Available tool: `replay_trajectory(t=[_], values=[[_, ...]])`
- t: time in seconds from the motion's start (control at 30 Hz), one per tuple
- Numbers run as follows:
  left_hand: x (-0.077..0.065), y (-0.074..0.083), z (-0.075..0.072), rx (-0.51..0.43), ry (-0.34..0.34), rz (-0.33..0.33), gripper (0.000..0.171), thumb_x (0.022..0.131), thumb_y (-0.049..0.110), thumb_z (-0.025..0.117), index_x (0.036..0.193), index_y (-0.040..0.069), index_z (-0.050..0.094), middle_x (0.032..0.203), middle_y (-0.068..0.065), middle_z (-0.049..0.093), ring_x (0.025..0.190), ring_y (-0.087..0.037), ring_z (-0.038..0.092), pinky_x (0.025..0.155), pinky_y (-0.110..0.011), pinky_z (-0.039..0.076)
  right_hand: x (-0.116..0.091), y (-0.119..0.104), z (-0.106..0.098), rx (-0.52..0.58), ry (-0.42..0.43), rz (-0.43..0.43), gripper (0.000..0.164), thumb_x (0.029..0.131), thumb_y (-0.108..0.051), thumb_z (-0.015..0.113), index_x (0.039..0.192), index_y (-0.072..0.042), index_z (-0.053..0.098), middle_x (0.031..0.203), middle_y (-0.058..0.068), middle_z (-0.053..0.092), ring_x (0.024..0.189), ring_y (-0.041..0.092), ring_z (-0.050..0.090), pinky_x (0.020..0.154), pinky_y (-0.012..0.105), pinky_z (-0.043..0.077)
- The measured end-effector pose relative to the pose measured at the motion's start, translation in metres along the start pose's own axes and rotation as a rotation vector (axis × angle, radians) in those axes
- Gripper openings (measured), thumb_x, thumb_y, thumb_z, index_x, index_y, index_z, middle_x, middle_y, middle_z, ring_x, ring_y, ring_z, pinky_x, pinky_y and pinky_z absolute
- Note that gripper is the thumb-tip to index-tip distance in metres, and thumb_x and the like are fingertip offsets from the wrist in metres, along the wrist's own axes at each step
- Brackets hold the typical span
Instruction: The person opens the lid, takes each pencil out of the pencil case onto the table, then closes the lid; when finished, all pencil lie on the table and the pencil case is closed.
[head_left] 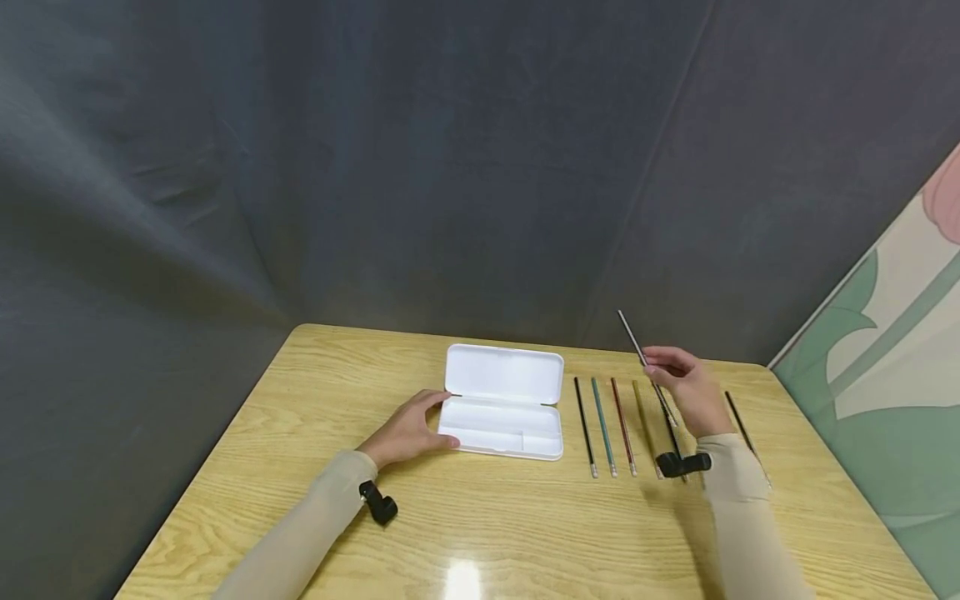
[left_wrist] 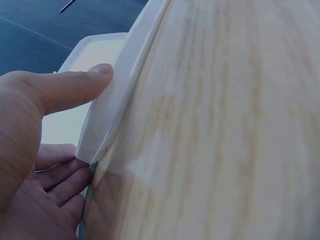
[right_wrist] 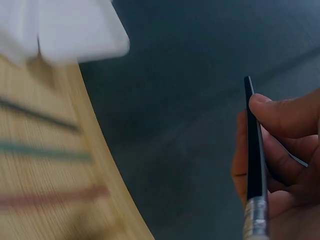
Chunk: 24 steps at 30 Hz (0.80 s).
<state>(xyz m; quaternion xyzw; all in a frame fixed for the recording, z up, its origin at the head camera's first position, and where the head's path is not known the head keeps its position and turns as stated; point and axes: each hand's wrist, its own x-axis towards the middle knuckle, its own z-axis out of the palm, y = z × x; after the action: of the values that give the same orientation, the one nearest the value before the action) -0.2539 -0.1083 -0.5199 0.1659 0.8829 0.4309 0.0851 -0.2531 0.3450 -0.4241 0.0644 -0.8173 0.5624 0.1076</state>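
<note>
A white pencil case (head_left: 504, 372) lies on the table with its lid laid back and its divided tray toward me. My left hand (head_left: 407, 429) holds the case at its left end. In the left wrist view, the thumb (left_wrist: 82, 89) presses the front wall while the fingers bend against the end. Raised above the table on the right, my right hand (head_left: 692, 393) pinches a dark pencil (right_wrist: 255, 155) between thumb and fingers. Its silver eraser band points down toward the wrist in the right wrist view.
A row of pencils lies right of the case: black (head_left: 582, 417), teal (head_left: 603, 425), red (head_left: 622, 421) and yellow (head_left: 643, 421). Another dark pencil lies partly hidden under my right hand, and a black one (head_left: 738, 421) further right. Behind the table (head_left: 525, 533) hangs a dark curtain (head_left: 465, 183).
</note>
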Motion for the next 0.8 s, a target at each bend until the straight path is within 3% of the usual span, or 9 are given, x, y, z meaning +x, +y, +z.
replay_trajectory(t=[0.23,0.43,0.6,0.8], values=[[0.000,0.000,-0.001,-0.007,0.002,0.012,0.090,0.075,0.054,0.086,0.151,0.023,0.048,0.158,-0.003,0.044,0.149,-0.031,0.039,0.119,-0.056,0.038,-0.015,0.027,-0.064,-0.157,0.163,0.150,0.028,0.098,-0.015,0.068,0.124,-0.005,0.068,0.087,-0.030,0.066,0.079,-0.009,0.063,0.070,0.007,0.050],[-0.002,-0.001,-0.001,-0.008,-0.006,0.013,0.091,0.075,0.055,0.086,0.151,0.025,0.047,0.159,-0.002,0.043,0.150,-0.030,0.039,0.119,-0.056,0.038,-0.037,0.060,-0.103,-0.308,0.217,0.263,0.027,0.099,-0.023,0.068,0.121,-0.008,0.071,0.081,-0.034,0.065,0.074,-0.013,0.059,0.065,0.009,0.049],[-0.003,-0.002,-0.001,-0.008,-0.004,0.012,0.091,0.076,0.056,0.085,0.152,0.026,0.046,0.159,-0.001,0.042,0.150,-0.030,0.038,0.119,-0.056,0.038,-0.050,0.074,-0.131,-0.353,0.263,0.339,0.020,0.099,-0.031,0.067,0.113,-0.020,0.075,0.075,-0.039,0.061,0.069,-0.013,0.056,0.060,0.013,0.046],[-0.005,-0.001,-0.004,0.000,0.003,0.008,0.090,0.076,0.054,0.086,0.152,0.026,0.047,0.159,-0.001,0.043,0.150,-0.030,0.039,0.119,-0.055,0.038,-0.064,0.089,-0.148,-0.623,0.262,0.349,0.040,0.099,-0.031,0.062,0.121,0.002,0.070,0.066,-0.045,0.048,0.063,-0.019,0.044,0.059,0.015,0.040]])
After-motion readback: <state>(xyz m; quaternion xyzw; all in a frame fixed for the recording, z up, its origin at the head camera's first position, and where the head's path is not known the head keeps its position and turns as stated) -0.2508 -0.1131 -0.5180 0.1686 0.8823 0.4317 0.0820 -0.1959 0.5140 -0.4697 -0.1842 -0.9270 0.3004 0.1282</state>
